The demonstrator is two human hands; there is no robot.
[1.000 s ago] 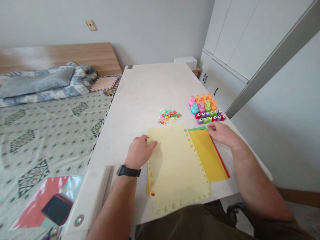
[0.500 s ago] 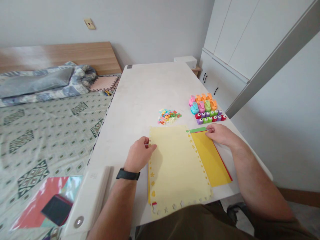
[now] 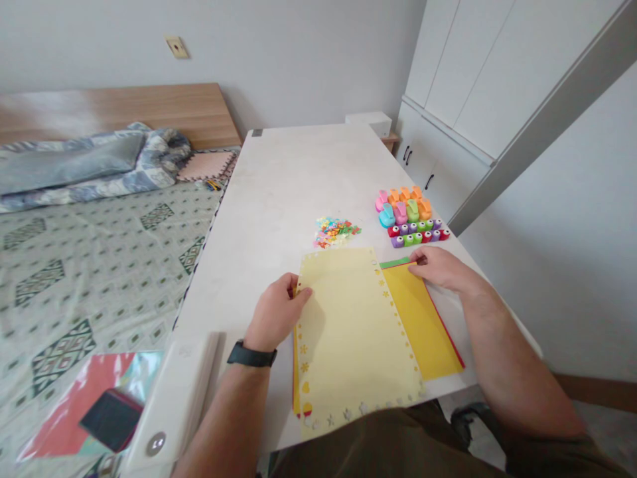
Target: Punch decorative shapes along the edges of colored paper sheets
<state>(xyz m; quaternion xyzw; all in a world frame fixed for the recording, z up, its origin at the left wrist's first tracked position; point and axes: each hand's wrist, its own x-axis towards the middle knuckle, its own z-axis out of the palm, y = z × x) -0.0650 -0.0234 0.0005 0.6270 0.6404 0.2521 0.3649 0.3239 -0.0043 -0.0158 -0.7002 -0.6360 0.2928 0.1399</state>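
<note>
A pale yellow paper sheet with shapes punched along its edges lies over a darker yellow sheet. My left hand grips the pale sheet's left edge, thumb on top and fingers behind. At the upper right corner of the darker yellow sheet, my right hand pinches the paper between thumb and fingers. Red paper shows as a thin line along the right side, and a green paper strip peeks out at the top. The pale sheet's lower edge reaches my lap.
Several colourful craft punches stand in rows at the right. Small paper cut-outs lie in a pile on the white table. A long white device sits at the left, beside a phone-like dark object on a plastic packet.
The pale sheet has shifted slightly up and to the right over the darker yellow one. Both hands keep their grip in nearly the same places.
</note>
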